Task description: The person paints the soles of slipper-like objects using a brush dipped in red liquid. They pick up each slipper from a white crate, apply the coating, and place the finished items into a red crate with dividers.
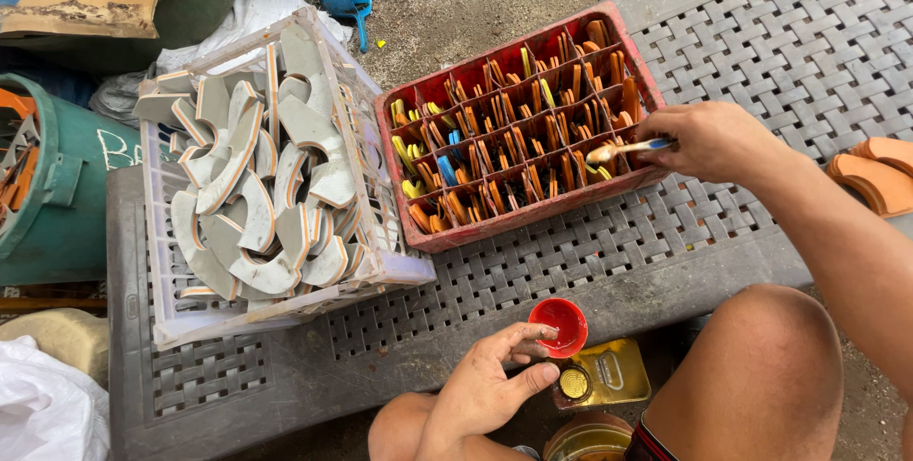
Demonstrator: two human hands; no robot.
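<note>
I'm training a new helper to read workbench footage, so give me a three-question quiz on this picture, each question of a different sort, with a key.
1. True or false: the right hand holds a brush over the red divided crate.
2. What does the left hand touch? A) the white crate B) the small red cup C) the blue scoop
3. Fill in: the white slatted crate holds curved grey pieces with ____ edges.

Key:
1. True; the bristle end points at the crate's upright orange pieces.
2. B; fingertips rest on the cup's rim, beside a yellow tin.
3. Orange.
</note>
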